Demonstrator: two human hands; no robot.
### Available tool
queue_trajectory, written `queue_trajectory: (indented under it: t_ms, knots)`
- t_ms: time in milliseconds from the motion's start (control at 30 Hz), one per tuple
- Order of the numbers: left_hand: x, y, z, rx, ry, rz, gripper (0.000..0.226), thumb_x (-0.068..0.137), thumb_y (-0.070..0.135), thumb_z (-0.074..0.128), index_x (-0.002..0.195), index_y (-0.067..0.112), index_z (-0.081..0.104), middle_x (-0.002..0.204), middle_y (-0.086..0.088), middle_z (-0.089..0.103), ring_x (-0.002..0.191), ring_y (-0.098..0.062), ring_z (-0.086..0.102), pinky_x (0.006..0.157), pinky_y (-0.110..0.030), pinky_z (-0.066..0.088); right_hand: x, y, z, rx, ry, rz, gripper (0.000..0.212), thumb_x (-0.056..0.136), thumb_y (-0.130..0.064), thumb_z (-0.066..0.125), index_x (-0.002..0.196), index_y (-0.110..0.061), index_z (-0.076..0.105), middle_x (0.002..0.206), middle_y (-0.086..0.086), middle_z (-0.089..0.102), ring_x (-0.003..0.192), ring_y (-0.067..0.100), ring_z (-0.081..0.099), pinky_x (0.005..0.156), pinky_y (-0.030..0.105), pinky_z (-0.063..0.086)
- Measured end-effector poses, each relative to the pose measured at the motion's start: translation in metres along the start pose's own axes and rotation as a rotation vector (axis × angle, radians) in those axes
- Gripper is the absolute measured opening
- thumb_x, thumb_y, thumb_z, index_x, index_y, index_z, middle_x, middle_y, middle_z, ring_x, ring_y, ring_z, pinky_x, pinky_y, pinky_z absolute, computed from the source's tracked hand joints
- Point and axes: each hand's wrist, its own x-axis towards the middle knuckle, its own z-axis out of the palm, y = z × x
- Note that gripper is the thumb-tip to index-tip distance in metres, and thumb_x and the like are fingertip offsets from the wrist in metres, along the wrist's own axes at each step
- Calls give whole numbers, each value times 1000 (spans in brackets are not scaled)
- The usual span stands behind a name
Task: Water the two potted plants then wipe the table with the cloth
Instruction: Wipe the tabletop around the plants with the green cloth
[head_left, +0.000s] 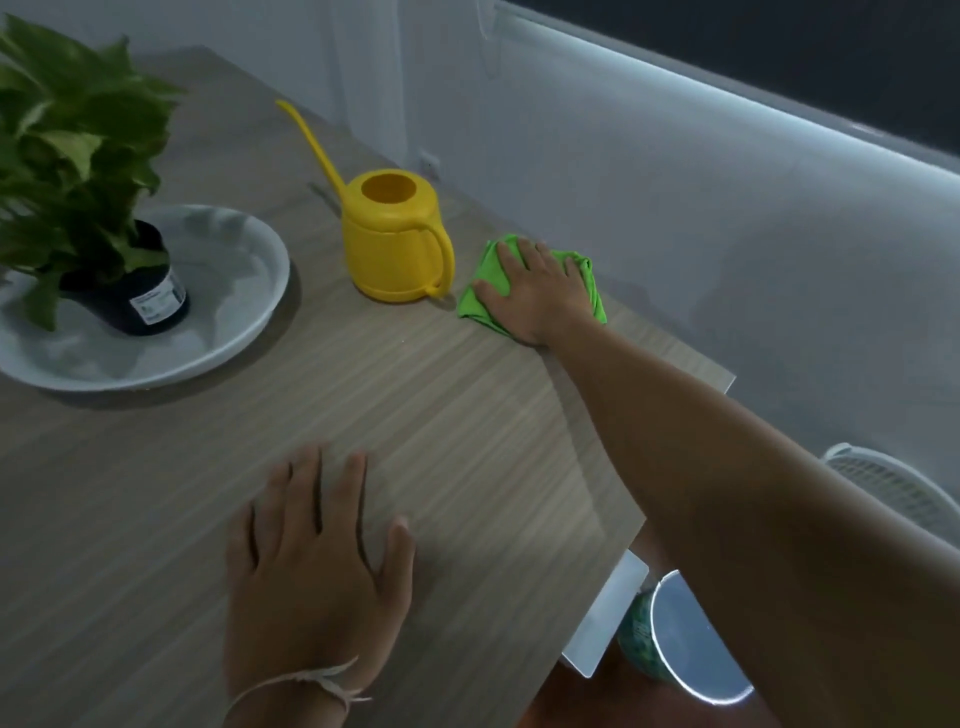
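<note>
My right hand (535, 291) lies flat, palm down, on a bright green cloth (478, 299) near the table's right edge, pressing it onto the wood. Just left of the cloth stands a yellow watering can (397, 241) with its long spout pointing to the back left. A leafy green plant (72, 150) in a black pot (143, 306) sits in a wide white dish (249, 280) at the left. Only one potted plant is in view. My left hand (317, 556) rests flat with fingers spread on the wooden table (441, 426) in the foreground, holding nothing.
The table's right edge runs diagonally from the cloth down to the lower middle. Below it stand a round metal-rimmed bin (691, 639) and a white slatted basket (893, 493). A pale wall with a lit window ledge (727, 104) lies behind.
</note>
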Motion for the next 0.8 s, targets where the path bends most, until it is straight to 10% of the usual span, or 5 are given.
queue_trajectory:
  t_ms: [200, 467, 800]
  knots:
    - [36, 13, -2, -38, -20, -124, 72, 92, 67, 20, 156, 36, 19, 168, -3, 9, 154, -24, 2, 123, -52, 6, -48, 12, 3, 3, 15, -14, 77, 97, -70, 22, 162, -29, 13, 171, 2, 11, 157, 24, 5, 125, 52, 2]
    - [74, 37, 8, -56, 50, -236, 69, 95, 62, 26, 155, 27, 27, 165, -12, 13, 152, -34, 6, 118, -63, 8, -238, -5, 13, 118, 67, 48, 80, 92, -72, 24, 162, -31, 19, 171, 0, 9, 158, 21, -2, 126, 51, 0]
    - [73, 37, 6, -53, 77, -235, 80, 84, 70, 18, 151, 27, 34, 162, -14, 22, 150, -35, 14, 116, -65, 12, -111, 93, -5, 54, 13, 100, 78, 95, -74, 23, 161, -35, 12, 171, -5, 10, 158, 20, 3, 126, 51, 6]
